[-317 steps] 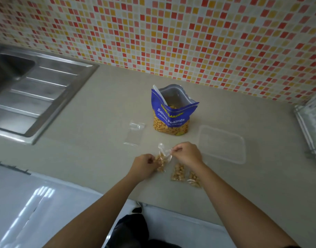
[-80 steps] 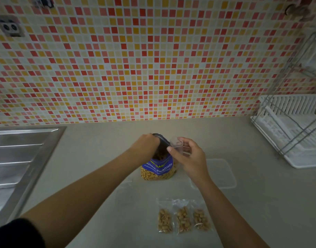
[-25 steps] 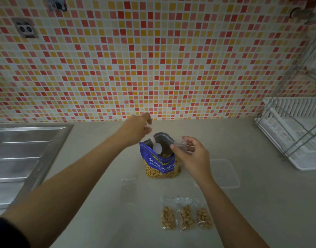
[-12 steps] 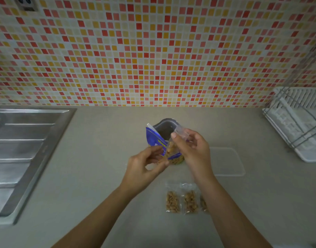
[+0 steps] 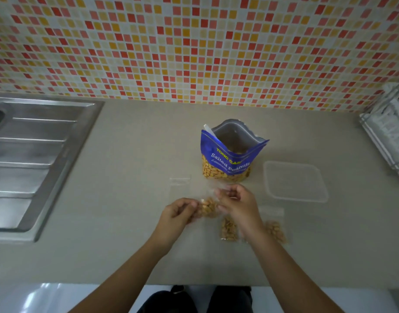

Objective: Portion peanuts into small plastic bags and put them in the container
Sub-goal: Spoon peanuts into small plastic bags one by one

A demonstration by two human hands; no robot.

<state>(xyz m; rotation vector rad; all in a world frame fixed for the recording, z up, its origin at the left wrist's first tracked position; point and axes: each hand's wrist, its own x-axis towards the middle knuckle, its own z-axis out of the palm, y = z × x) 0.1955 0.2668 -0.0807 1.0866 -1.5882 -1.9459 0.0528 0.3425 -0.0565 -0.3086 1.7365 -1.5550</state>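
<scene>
A small clear bag of peanuts [image 5: 208, 207] hangs just above the counter between my hands. My left hand [image 5: 176, 214] pinches its left side and my right hand [image 5: 238, 205] pinches its top right edge. Behind them stands the open blue Salted Peanuts pouch [image 5: 230, 154], with a white spoon handle [image 5: 207, 128] sticking out at its left rim. The clear plastic container [image 5: 294, 180] lies to the right of the pouch. Filled small bags [image 5: 229, 229] lie on the counter near my right wrist, one more [image 5: 275, 230] to its right. An empty small bag [image 5: 180, 181] lies left of the pouch.
A steel sink drainboard [image 5: 31, 159] fills the left side of the beige counter [image 5: 130, 159]. A white dish rack [image 5: 388, 132] stands at the far right. A mosaic tile wall [image 5: 194, 48] rises behind. The counter's front edge runs below my forearms.
Both hands have come down and toward me from the pouch mouth with the filled small bag. The view has tilted down, and the pouch now stands untouched behind them.
</scene>
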